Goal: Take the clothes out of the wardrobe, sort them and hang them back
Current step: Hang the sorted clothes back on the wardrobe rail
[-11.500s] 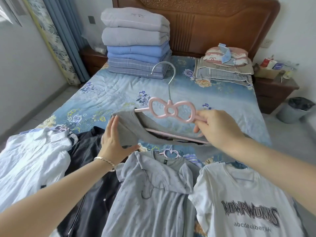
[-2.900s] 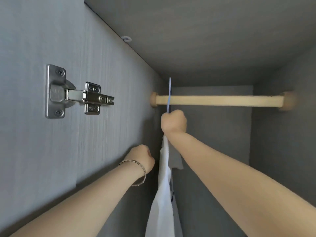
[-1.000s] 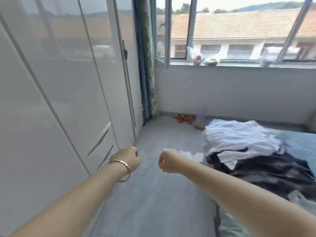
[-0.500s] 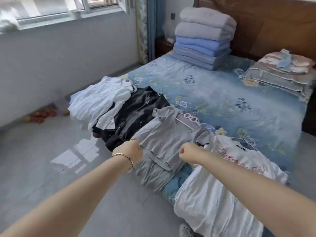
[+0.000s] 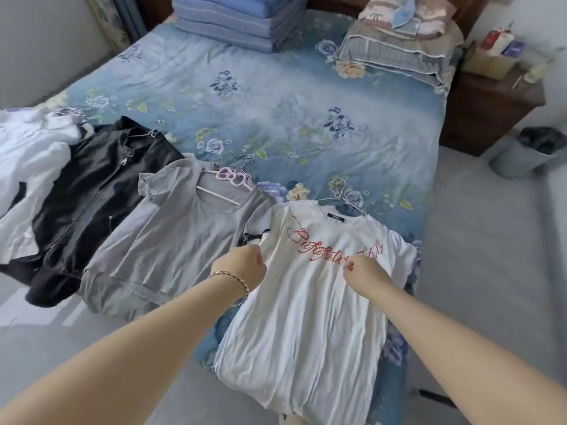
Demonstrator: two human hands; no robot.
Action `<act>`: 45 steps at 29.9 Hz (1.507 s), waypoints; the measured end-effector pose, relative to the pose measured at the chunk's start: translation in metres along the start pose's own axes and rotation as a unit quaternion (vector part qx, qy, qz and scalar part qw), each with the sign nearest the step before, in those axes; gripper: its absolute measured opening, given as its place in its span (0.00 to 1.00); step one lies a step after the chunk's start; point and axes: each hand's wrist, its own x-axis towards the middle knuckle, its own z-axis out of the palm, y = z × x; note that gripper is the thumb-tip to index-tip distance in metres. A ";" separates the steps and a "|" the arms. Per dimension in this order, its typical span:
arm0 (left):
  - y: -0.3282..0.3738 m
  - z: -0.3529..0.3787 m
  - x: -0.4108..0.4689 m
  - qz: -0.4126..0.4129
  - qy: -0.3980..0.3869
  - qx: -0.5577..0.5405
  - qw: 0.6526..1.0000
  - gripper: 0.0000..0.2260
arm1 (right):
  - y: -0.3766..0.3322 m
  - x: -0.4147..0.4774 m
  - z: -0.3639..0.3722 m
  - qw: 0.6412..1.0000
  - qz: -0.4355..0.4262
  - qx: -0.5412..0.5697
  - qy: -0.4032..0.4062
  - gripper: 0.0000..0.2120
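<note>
Several garments on hangers lie in a row along the bed's near edge. From the left: a white shirt (image 5: 27,154), a black zip jacket (image 5: 92,194), a grey top (image 5: 178,240) on a pink bow hanger (image 5: 231,176), and a white T-shirt (image 5: 306,317) with red lettering on a wire hanger (image 5: 342,194). My left hand (image 5: 242,268), wearing a bracelet, is curled at the T-shirt's left edge. My right hand (image 5: 365,273) is curled over the T-shirt's chest, just below the lettering. No fabric looks lifted by either hand. The wardrobe is out of view.
The bed (image 5: 276,102) has a blue floral cover. Folded quilts (image 5: 239,23) are stacked at its head on the left, with pillows (image 5: 399,41) to their right. A wooden nightstand (image 5: 491,105) and a grey bin (image 5: 527,151) stand at the right. Grey floor surrounds the bed.
I have turned from the wardrobe and window side to the bed. Both curled hands have moved right, from the grey top to the white T-shirt with red lettering.
</note>
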 end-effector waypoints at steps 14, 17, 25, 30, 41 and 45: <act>0.104 0.112 0.260 -0.004 -0.069 0.073 0.995 0.07 | 0.122 0.307 0.013 0.998 0.051 -0.046 0.012 0.21; 0.099 0.134 0.288 -0.016 -0.073 0.071 0.995 0.07 | 0.132 0.348 0.028 0.997 0.049 -0.055 0.002 0.25; 0.081 0.167 0.321 -0.030 -0.103 0.081 0.991 0.11 | 0.137 0.408 0.045 0.993 0.072 0.024 0.088 0.15; 0.068 0.164 0.314 -0.032 -0.094 0.059 0.993 0.08 | 0.135 0.384 0.029 0.993 -0.038 -0.010 0.108 0.11; 0.030 0.093 0.227 -0.050 -0.046 0.012 0.998 0.08 | 0.089 0.248 -0.019 0.961 -0.196 -0.004 0.193 0.26; 0.015 0.054 0.167 -0.047 -0.010 0.006 0.999 0.09 | 0.059 0.178 -0.037 0.963 -0.187 0.075 0.179 0.10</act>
